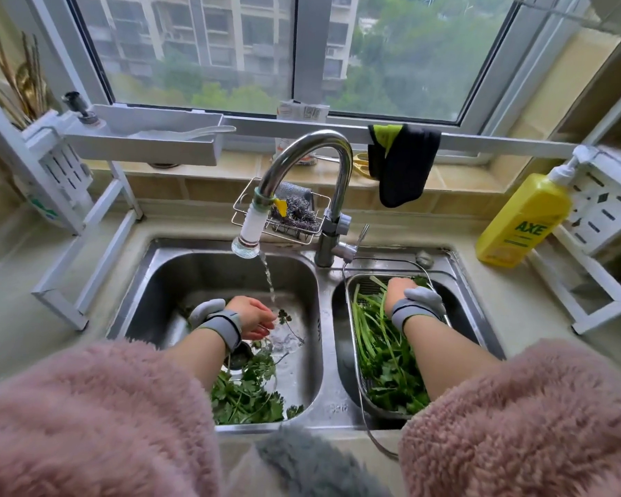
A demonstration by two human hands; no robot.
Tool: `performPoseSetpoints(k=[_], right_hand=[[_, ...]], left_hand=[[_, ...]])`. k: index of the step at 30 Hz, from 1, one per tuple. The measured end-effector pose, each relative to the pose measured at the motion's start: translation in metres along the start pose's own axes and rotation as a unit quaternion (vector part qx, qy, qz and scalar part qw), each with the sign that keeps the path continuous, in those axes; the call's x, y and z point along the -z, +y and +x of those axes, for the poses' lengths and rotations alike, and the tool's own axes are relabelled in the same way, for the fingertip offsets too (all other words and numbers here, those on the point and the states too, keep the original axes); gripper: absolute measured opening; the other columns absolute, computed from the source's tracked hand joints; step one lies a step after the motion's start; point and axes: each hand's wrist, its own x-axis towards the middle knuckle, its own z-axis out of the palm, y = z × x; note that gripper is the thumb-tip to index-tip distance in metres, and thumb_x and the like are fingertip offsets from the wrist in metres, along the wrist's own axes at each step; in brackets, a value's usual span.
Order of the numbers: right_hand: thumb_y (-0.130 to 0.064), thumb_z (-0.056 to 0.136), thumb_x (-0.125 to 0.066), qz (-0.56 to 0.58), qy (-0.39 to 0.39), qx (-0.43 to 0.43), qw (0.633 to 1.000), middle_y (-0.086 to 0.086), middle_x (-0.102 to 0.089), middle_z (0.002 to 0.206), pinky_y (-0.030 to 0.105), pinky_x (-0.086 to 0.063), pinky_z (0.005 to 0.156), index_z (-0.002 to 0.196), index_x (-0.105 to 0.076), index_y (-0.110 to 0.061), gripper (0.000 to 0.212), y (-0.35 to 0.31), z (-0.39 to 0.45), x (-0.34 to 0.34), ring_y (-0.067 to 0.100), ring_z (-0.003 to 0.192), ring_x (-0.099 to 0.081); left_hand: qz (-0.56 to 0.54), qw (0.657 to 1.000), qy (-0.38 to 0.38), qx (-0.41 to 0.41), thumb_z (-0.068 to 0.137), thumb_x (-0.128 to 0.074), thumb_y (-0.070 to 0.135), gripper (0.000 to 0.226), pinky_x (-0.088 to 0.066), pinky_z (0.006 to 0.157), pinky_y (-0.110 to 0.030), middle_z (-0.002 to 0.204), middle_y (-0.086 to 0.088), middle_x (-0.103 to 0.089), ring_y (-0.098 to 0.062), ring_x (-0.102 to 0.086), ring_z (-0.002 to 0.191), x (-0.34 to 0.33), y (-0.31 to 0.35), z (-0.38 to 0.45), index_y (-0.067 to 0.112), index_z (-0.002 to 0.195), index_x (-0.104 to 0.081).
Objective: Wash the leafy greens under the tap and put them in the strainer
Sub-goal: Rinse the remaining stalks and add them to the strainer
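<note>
Fluffy pink sleeves (87, 417) fill the near edge, and beyond them unwashed leafy greens (246, 392) lie heaped in the basin left of the tap (302, 163). The left hand (253, 315), below the tap's stream, pinches a single sprig (284, 315) in curled fingers, while right of the tap the right hand (400, 290) reaches among the rinsed stalks in the strainer (355, 338) — whether it grips them I cannot tell. Wet, these greens look light, limp and slippery, easily bruised — best gathered by the firmer stems, not the leaves.
</note>
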Motion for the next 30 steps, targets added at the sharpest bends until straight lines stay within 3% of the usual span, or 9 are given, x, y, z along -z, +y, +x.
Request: performPoseSetpoints(k=[1,3,5,9,14,18,23,27,30], right_hand=[[-0.007,0.094,-0.040,0.001,0.017,0.026,1.000,0.020,-0.053,0.119,0.027,-0.038,0.072,0.119,-0.053,0.001,0.029,-0.003,-0.005,0.001,0.034,0.116,-0.051],[-0.007,0.097,-0.037,0.042,0.046,0.041,0.997,0.021,-0.048,0.132,0.029,-0.042,0.082,0.129,-0.046,0.003,0.035,-0.006,-0.008,0.004,0.035,0.124,-0.045],[-0.009,0.095,-0.042,0.057,0.065,0.037,0.996,0.021,-0.051,0.130,0.037,-0.041,0.096,0.126,-0.051,0.000,0.034,-0.009,-0.015,0.006,0.035,0.121,-0.048],[-0.008,0.090,-0.047,0.030,0.075,0.093,0.992,0.009,-0.058,0.122,0.035,-0.048,0.090,0.120,-0.058,-0.013,0.032,-0.029,-0.022,0.010,0.028,0.111,-0.056],[-0.007,0.092,-0.045,0.053,0.002,0.222,0.974,0.006,-0.062,0.121,0.027,-0.044,0.090,0.114,-0.062,-0.017,0.030,-0.076,-0.040,-0.010,0.026,0.112,-0.057],[-0.008,0.092,-0.047,0.007,-0.084,0.302,0.949,0.009,-0.063,0.119,0.030,-0.046,0.093,0.114,-0.064,-0.012,0.028,-0.127,-0.057,-0.050,0.028,0.112,-0.058],[-0.016,0.095,-0.044,-0.076,-0.179,0.349,0.917,0.014,-0.065,0.112,0.033,-0.049,0.085,0.110,-0.065,-0.006,0.028,-0.177,-0.082,-0.104,0.028,0.089,-0.060],[-0.012,0.095,-0.041,-0.088,-0.240,0.336,0.906,0.015,-0.059,0.124,0.035,-0.047,0.093,0.121,-0.057,-0.002,0.032,-0.217,-0.098,-0.134,0.031,0.112,-0.057],[-0.012,0.095,-0.042,-0.072,-0.233,0.325,0.914,0.019,-0.053,0.129,0.036,-0.043,0.094,0.125,-0.051,0.000,0.034,-0.237,-0.103,-0.148,0.033,0.119,-0.052]], left_hand=[[-0.005,1.000,0.001,0.001,0.085,-0.063,0.000,0.013,-0.049,0.044,-0.019,0.060,-0.012,-0.061,-0.019,-0.054,0.051,0.002,-0.002,0.000,0.004,0.075,-0.056],[-0.009,1.000,0.002,0.003,0.086,-0.062,-0.001,0.015,-0.049,0.043,-0.019,0.066,-0.014,-0.060,-0.020,-0.053,0.054,0.004,-0.004,-0.001,0.004,0.074,-0.055],[-0.005,1.000,0.005,0.003,0.086,-0.062,-0.001,0.017,-0.050,0.048,-0.022,0.069,-0.015,-0.060,-0.021,-0.053,0.057,0.005,-0.005,-0.002,0.005,0.071,-0.055],[0.000,1.000,0.010,0.007,0.087,-0.061,0.001,0.018,-0.050,0.058,-0.025,0.068,-0.011,-0.061,-0.019,-0.056,0.058,0.012,-0.011,0.000,0.007,0.071,-0.057],[-0.005,0.999,0.012,0.031,0.087,-0.061,0.000,0.019,-0.048,0.055,-0.023,0.068,-0.009,-0.060,-0.017,-0.055,0.058,0.022,-0.027,0.000,0.008,0.071,-0.056],[-0.026,0.998,0.028,0.047,0.087,-0.062,0.004,0.018,-0.048,0.055,-0.025,0.069,-0.010,-0.060,-0.019,-0.055,0.059,0.040,-0.044,0.002,0.008,0.070,-0.056],[-0.037,0.995,0.044,0.075,0.090,-0.058,0.005,0.019,-0.047,0.053,-0.024,0.067,-0.010,-0.058,-0.017,-0.054,0.053,0.066,-0.064,0.009,0.008,0.072,-0.054],[-0.055,0.991,0.066,0.101,0.092,-0.055,0.007,0.014,-0.043,0.045,-0.019,0.065,-0.010,-0.055,-0.015,-0.050,0.047,0.096,-0.082,0.018,0.006,0.078,-0.053],[-0.054,0.991,0.060,0.109,0.093,-0.052,0.006,0.018,-0.039,0.046,-0.018,0.064,-0.009,-0.050,-0.015,-0.043,0.051,0.107,-0.084,0.019,0.007,0.076,-0.052]])
